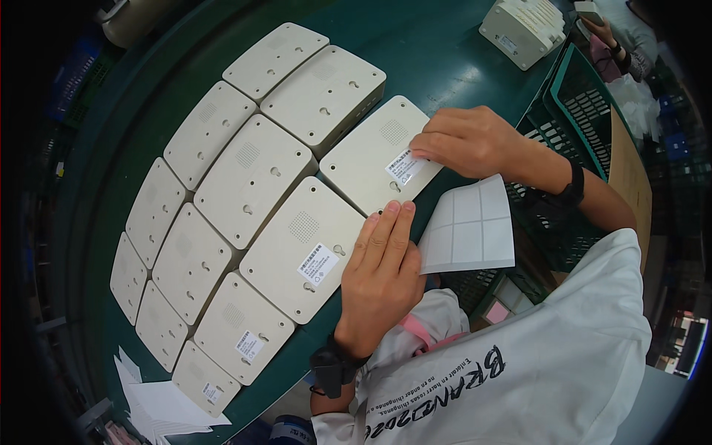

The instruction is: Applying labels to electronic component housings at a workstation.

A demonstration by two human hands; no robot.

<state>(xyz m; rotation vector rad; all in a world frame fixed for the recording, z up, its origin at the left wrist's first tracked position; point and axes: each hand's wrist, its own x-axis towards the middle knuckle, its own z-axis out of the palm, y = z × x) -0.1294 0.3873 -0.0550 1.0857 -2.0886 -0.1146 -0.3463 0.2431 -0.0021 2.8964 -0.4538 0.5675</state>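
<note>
My right hand (475, 141) is closed, its fingertips pinched at the upper corner of a small white printed label (404, 167). That label lies on a cream plastic housing (360, 159) with keyhole slots and a dotted grille. Stretched out flat, the fingers of my left hand (384, 278) touch the near edge of the same housing. A sheet of labels (475, 226) sticks out from beside the left thumb, which is hidden; the hand appears to hold it. Next to the left hand lies another housing (285, 237) with a label (317, 265) on it.
Several more cream housings stand in rows on the green table (415, 44); two nearer ones carry labels. White papers (159, 408) lie at lower left. Green crates (586, 111) stand at right. More cream housings (523, 33) and another person's hand (602, 33) are at upper right.
</note>
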